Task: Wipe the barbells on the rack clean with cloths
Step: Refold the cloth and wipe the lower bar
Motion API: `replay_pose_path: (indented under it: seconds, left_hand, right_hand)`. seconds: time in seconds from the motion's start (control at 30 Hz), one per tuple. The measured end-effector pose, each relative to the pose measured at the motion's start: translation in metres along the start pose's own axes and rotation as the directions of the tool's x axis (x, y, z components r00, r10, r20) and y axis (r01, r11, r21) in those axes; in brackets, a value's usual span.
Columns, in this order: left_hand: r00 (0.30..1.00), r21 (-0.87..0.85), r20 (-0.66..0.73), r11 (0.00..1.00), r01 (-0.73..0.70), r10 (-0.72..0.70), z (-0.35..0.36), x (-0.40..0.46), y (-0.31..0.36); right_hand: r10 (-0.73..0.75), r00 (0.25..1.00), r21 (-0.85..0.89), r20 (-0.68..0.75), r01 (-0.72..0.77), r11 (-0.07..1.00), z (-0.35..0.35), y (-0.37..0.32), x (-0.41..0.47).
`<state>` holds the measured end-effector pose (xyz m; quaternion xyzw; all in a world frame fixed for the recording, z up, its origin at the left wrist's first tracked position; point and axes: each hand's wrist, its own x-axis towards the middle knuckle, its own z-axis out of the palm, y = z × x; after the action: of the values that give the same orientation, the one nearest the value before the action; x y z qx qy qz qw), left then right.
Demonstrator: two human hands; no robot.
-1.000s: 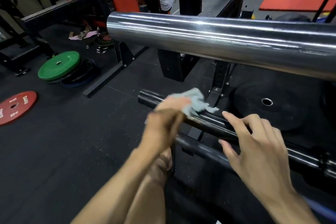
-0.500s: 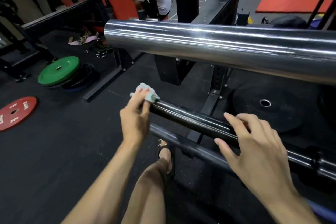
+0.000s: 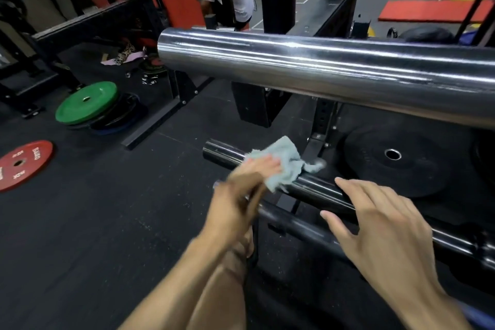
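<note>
Cloth [image 3: 278, 162]: bunched under my blurred left hand [image 3: 241, 195], fingers curled onto it, pressed against the dark barbell [image 3: 316, 190] for wiping. Right hand [image 3: 380, 225]: fingers spread flat, steadying that bar just beside.

Pale blue-grey cloth [image 3: 282, 162], glossy black lower barbell [image 3: 316, 191], mirror-bright chrome upper barbell [image 3: 321, 69], green plate [image 3: 86, 102] far left, red plate [image 3: 22, 163] (white lettering), black floor [image 3: 93, 222]

floor [image 3: 80, 222]: dark rubber matting
plates: green plate [image 3: 86, 102] stacked on dark plates; red plate [image 3: 22, 164] laid flat, apart
rack [image 3: 322, 126]: stood on floor; black plate [image 3: 393, 159] beside it
</note>
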<state>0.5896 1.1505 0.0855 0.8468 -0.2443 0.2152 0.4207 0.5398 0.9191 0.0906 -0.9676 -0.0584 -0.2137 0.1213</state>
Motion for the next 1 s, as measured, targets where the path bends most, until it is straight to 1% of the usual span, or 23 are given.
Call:
replay_pose_path:
  seconds: [0.03,0.07,0.13,0.17,0.2,0.23,0.27,0.33,0.37,0.4,0.47,0.5,0.53,0.57,0.63,0.67,0.7,0.77,0.8,0.83,0.93,0.97,1.0]
  left_hand:
    - [0.998,0.089,-0.063,0.996,0.026,-0.021,-0.013,0.010,-0.017]
    - [0.977,0.133,-0.187,0.983,0.125,-0.099,-0.026,0.019,-0.037]
    - [0.875,0.088,-0.386,0.933,0.350,-0.292,-0.037,0.033,-0.052]
    - [0.846,0.076,-0.407,0.910,0.407,-0.344,-0.029,0.034,-0.044]
    - [0.875,0.104,-0.349,0.914,0.392,-0.336,-0.016,0.030,-0.031]
    - [0.931,0.152,-0.249,0.939,0.310,-0.267,-0.003,0.021,-0.015]
    - [0.978,0.125,-0.126,0.975,0.185,-0.169,0.005,0.008,-0.002]
    - [0.999,0.129,0.002,0.991,0.037,-0.037,-0.004,0.002,-0.009]
    - [0.997,0.196,-0.039,0.978,0.071,-0.065,-0.017,0.011,-0.023]
    - [0.977,0.242,-0.162,0.954,0.175,-0.138,-0.030,0.020,-0.039]
    - [0.879,0.198,-0.378,0.902,0.383,-0.290,-0.043,0.035,-0.051]
    - [0.865,0.193,-0.389,0.890,0.412,-0.316,-0.036,0.038,-0.044]
    - [0.900,0.240,-0.325,0.895,0.376,-0.291,-0.023,0.034,-0.030]
    - [0.951,0.276,-0.221,0.921,0.275,-0.218,-0.009,0.024,-0.016]
    - [0.998,0.168,-0.019,0.984,0.064,-0.061,-0.003,0.002,0.001]
    - [1.000,0.168,-0.003,0.985,0.028,-0.028,-0.011,0.002,-0.008]
    - [0.997,0.215,-0.069,0.975,0.058,-0.044,-0.024,0.007,-0.022]
    - [0.922,0.216,-0.324,0.933,0.288,-0.210,-0.044,0.023,-0.049]
    - [0.875,0.172,-0.388,0.911,0.375,-0.288,-0.046,0.028,-0.053]
    - [0.869,0.148,-0.387,0.909,0.389,-0.309,-0.039,0.028,-0.048]
    - [0.993,0.228,-0.087,0.968,0.103,-0.085,-0.013,0.001,-0.013]
    - [0.999,0.226,-0.021,0.973,0.041,-0.037,-0.017,-0.003,-0.015]
    - [0.999,0.236,-0.031,0.971,0.043,-0.037,-0.026,0.001,-0.023]
  right_hand:
    - [-0.009,1.000,0.001,-0.002,0.009,1.000,0.000,0.000,-0.001]
    - [-0.017,1.000,0.001,-0.002,0.017,1.000,0.000,0.000,-0.001]
    - [-0.020,1.000,0.003,-0.007,0.020,1.000,-0.002,0.001,-0.001]
    - [-0.020,1.000,0.000,-0.007,0.020,1.000,-0.001,0.001,-0.001]
    - [-0.020,1.000,-0.004,-0.005,0.020,1.000,0.000,0.001,-0.001]
    - [-0.018,1.000,-0.004,-0.006,0.018,1.000,0.001,0.001,-0.001]
    - [-0.016,1.000,-0.002,-0.010,0.016,1.000,0.001,0.001,0.000]
    - [-0.015,1.000,0.008,-0.017,0.015,1.000,0.000,0.001,0.001]
    - [-0.021,1.000,0.011,-0.018,0.022,1.000,0.000,0.001,0.001]
    - [-0.027,1.000,0.012,-0.016,0.027,1.000,-0.001,0.001,0.000]
    - [-0.025,1.000,0.019,-0.015,0.025,0.999,-0.002,0.003,-0.001]
    - [-0.023,1.000,0.021,-0.016,0.023,0.999,-0.002,0.003,0.000]
    - [-0.024,1.000,0.021,-0.015,0.024,0.999,-0.001,0.003,-0.001]
    - [-0.023,1.000,0.022,-0.015,0.024,0.999,0.000,0.002,-0.001]
    - [-0.022,0.999,0.026,-0.024,0.023,0.999,0.000,0.002,0.001]
    - [-0.026,0.999,0.027,-0.023,0.027,0.999,0.000,0.001,0.001]
    - [-0.034,0.999,0.030,-0.020,0.034,0.999,0.000,0.000,0.001]
    - [-0.037,0.999,0.045,-0.020,0.038,0.998,-0.002,-0.001,0.000]
    - [-0.035,0.999,0.052,-0.024,0.036,0.998,-0.002,-0.001,0.000]
    - [-0.035,0.999,0.053,-0.028,0.036,0.998,-0.002,-0.002,0.000]
    - [-0.033,0.999,0.050,-0.038,0.035,0.998,-0.002,-0.004,0.001]
    - [-0.031,0.999,0.050,-0.040,0.033,0.998,-0.002,-0.005,0.002]
    - [-0.031,0.999,0.049,-0.037,0.033,0.998,-0.002,-0.005,0.002]
